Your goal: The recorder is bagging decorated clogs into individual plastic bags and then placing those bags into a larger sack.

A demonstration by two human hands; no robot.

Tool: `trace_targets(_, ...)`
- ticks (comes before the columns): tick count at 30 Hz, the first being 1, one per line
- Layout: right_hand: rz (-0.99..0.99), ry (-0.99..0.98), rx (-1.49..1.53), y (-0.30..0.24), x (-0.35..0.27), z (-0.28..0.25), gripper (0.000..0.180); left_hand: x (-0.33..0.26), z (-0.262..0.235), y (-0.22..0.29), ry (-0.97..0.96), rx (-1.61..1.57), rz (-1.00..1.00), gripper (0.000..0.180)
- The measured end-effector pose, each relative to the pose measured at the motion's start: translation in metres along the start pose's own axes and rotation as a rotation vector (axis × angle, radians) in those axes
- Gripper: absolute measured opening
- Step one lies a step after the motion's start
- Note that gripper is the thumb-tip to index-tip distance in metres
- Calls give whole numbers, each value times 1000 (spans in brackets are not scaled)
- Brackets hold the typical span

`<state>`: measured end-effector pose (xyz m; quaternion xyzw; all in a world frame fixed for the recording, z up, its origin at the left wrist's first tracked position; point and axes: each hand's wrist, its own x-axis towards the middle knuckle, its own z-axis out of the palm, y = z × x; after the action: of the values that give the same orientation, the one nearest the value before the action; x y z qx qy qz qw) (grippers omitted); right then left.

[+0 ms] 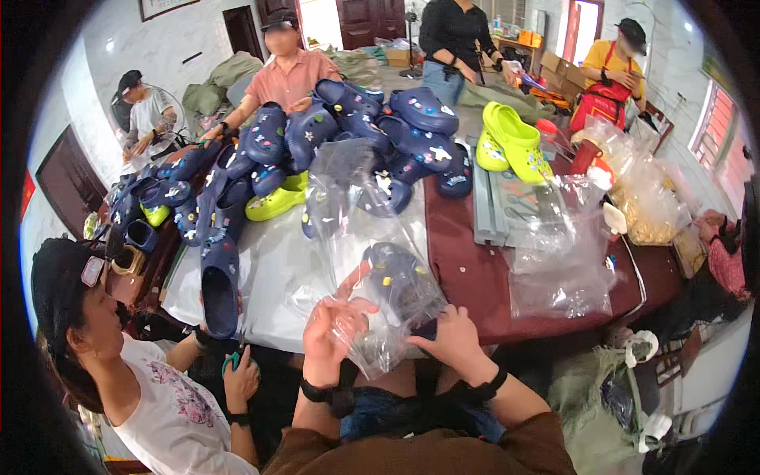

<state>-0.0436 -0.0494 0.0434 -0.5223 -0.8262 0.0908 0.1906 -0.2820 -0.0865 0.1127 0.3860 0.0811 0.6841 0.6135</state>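
A clear plastic bag stretches over the table in front of me, with a navy clog decorated with small charms inside its near part. My left hand is closed on the near left side of the bag, one finger reaching forward behind the film. At the bag's near right corner, beside the clog, my right hand pinches the film between thumb and fingers. Beyond the bag rises a heap of navy clogs, with a lime-green clog at its near edge.
A lime-green pair of clogs stands on a grey case at right. Clear bags lie nearer. At my left, a co-worker holds green-handled scissors by a navy clog. Other people work around the table. A sack stands lower right.
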Motion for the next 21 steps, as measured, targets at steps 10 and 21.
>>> trace_targets(10, 60, 88, -65, 24, -29, -6, 58, 27, -1, -14, 70, 113, -55, 37)
trace_targets(21, 318, 133, 710, 67, -67, -36, 41, 43, 7, -29, 139, 219, -39, 41)
